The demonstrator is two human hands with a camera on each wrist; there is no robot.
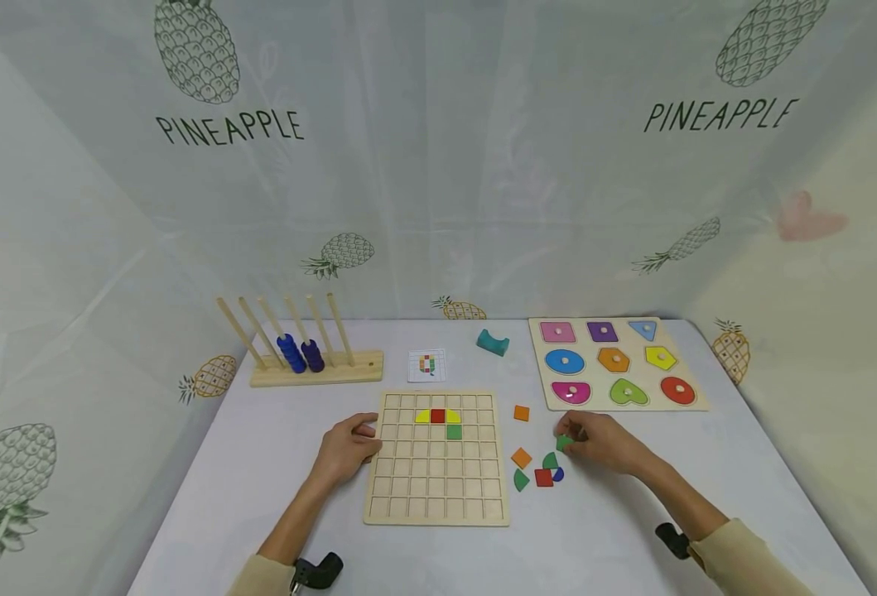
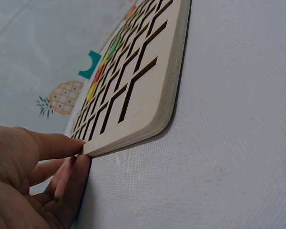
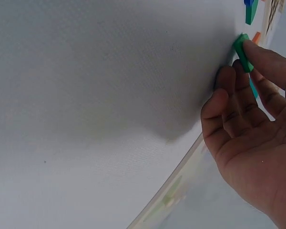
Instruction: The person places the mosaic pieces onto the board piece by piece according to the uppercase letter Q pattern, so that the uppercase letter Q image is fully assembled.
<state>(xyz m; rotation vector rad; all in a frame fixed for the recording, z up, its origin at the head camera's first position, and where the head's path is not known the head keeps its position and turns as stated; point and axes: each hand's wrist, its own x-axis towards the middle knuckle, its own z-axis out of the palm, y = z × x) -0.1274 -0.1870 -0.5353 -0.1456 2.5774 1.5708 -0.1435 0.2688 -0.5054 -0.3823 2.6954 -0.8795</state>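
Observation:
My left hand (image 1: 347, 451) is at the left edge of the wooden grid board (image 1: 438, 513), its thumb and finger holding the rim (image 2: 93, 148). On the board lie a red square (image 1: 437, 416) between two yellow pieces (image 1: 423, 416) and a green square (image 1: 455, 432). Right of the board, my right hand (image 1: 605, 441) pinches a small green piece (image 3: 243, 52) between thumb and fingers, low over the table. Near that hand lie two orange squares (image 1: 522, 458), a red square (image 1: 544, 478), a blue rounded piece (image 1: 558, 474) and two green quarter-round pieces (image 1: 521, 480).
A small pattern card (image 1: 426, 365) lies behind the board, with a teal curved block (image 1: 493, 343) to its right. At back left stands a peg rack (image 1: 317, 374) with blue and purple beads. A knobbed shape puzzle (image 1: 617, 389) lies at back right.

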